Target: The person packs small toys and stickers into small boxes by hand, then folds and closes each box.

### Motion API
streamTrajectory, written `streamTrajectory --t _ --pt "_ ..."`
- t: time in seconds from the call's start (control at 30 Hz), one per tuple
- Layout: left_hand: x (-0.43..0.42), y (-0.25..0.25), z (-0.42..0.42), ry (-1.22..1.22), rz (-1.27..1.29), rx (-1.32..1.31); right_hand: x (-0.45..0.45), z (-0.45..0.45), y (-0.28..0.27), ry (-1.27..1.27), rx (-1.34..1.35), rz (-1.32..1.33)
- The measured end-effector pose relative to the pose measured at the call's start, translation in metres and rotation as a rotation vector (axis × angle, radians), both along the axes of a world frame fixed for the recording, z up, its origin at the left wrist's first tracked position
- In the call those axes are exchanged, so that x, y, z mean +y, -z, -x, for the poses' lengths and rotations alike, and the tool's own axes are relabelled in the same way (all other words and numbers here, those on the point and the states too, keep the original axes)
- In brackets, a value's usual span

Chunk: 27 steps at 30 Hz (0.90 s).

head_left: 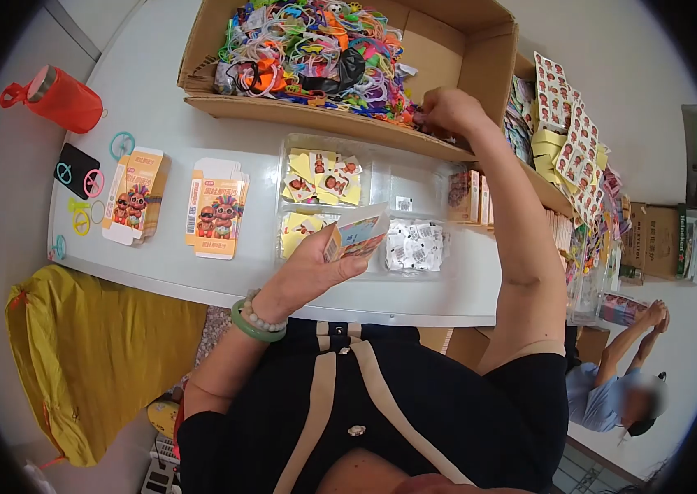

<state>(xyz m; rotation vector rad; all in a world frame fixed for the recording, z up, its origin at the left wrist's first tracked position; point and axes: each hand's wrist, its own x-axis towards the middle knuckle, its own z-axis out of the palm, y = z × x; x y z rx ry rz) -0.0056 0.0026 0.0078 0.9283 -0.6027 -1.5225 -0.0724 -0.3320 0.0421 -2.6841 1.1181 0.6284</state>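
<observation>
My left hand, with a green bangle and a beaded bracelet at its wrist, grips a small printed carton above the table. The carton's pale upper end tilts up to the right. My right hand reaches over the near wall of a large cardboard box. Its fingers are drawn together at the right end of a heap of colourful plastic trinkets; what they pinch is hidden. Below sits a clear divided tray with yellow-backed stickers and small white packets.
Left on the table are printed cartons, another carton stack, a phone, plastic rings and a red bottle. More cartons stand under my right forearm. Sticker sheets lie at right; another person sits beyond.
</observation>
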Motion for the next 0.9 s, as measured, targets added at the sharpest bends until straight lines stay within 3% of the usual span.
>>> streamTrajectory --t 0.03,0.13,0.17,0.4,0.5,0.73,0.8,0.87,0.9 --pt "0.000 0.001 -0.001 0.016 -0.006 0.002 -0.004 0.005 -0.004 0.147 -0.138 -0.064" --pt "0.000 0.001 -0.001 0.032 -0.008 0.014 -0.019 0.018 -0.018 0.160 -0.360 -0.244" --pt "-0.001 0.000 0.000 0.030 -0.003 0.022 -0.032 0.027 -0.005 0.163 -0.597 -0.448" --pt "0.005 -0.009 0.004 -0.010 0.041 -0.030 0.006 0.034 -0.059 0.512 -0.957 -0.795" --pt "0.009 -0.008 0.005 -0.011 0.064 -0.053 0.020 0.039 -0.065 0.526 -1.092 -0.978" --pt "0.015 -0.016 0.012 -0.032 0.061 -0.098 0.048 0.052 -0.071 0.507 -1.214 -1.204" --pt "0.016 -0.017 0.016 -0.074 0.042 -0.068 0.074 0.057 -0.082 0.230 -1.150 -1.254" --pt "0.017 -0.020 0.014 -0.056 0.009 -0.106 0.114 0.057 -0.094 0.196 -1.100 -1.319" --pt "0.017 -0.024 0.013 -0.026 0.002 -0.140 0.133 0.058 -0.101 0.100 -0.948 -1.249"
